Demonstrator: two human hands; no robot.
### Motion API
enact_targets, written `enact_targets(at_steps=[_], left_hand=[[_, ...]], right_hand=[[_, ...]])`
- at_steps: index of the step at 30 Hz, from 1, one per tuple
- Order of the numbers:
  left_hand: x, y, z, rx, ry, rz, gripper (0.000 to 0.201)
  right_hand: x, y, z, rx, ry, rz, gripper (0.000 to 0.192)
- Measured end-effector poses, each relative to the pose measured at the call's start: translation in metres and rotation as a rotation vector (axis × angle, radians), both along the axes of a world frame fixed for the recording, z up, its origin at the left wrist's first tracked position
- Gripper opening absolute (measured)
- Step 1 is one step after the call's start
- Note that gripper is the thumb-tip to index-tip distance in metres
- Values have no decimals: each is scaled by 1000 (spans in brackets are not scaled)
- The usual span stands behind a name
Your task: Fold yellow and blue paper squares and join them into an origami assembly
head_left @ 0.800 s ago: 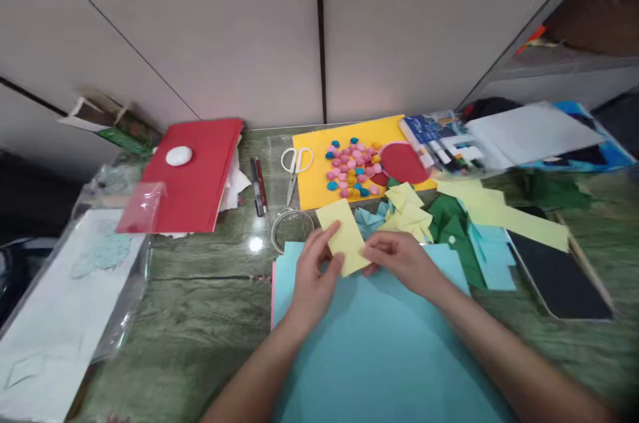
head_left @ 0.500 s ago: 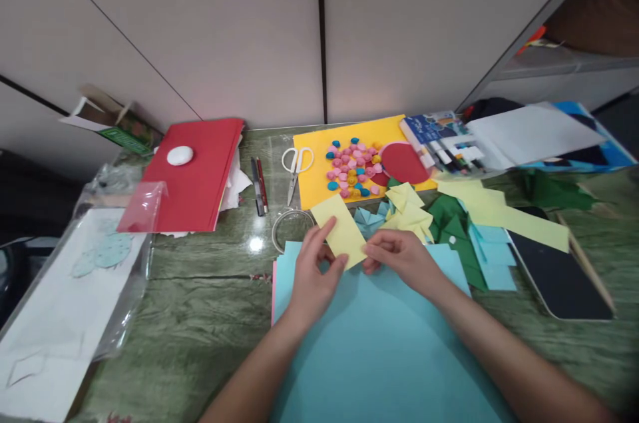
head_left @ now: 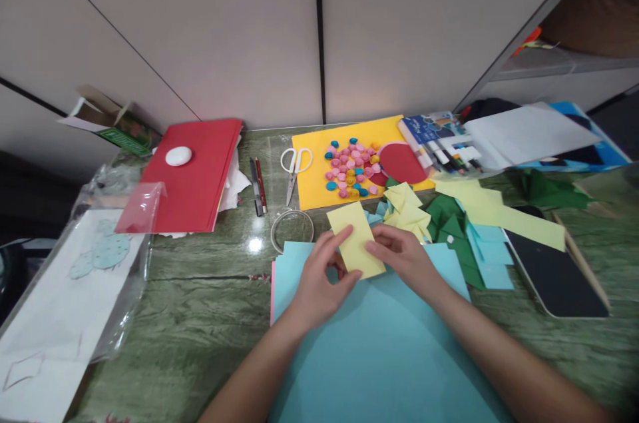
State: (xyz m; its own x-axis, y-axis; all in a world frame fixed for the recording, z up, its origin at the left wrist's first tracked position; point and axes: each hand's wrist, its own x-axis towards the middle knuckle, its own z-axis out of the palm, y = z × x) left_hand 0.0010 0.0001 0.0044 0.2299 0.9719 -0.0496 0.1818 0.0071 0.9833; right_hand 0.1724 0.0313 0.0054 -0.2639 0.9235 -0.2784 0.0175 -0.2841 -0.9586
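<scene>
Fingers of the left hand (head_left: 319, 276) and right hand (head_left: 402, 256) pinch the pale yellow rectangular paper slip (head_left: 356, 239) at its 7 and 4 o'clock edges above the light blue paper sheet (head_left: 379, 350); keeping corners aligned before creasing should give a clean fold.

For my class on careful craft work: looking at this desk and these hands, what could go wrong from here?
The yellow paper is pinched only at its edges by the left hand and right hand, so a crease could run crooked. Loose paper scraps lie close behind; a sleeve or wrist might scatter them.
</scene>
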Motion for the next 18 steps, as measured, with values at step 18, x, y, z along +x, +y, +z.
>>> enact_targets(at_steps=[18], left_hand=[[2, -1, 1, -22, 21, -151, 67]], right_hand=[[-2, -1, -7, -30, -26, -167, 34]])
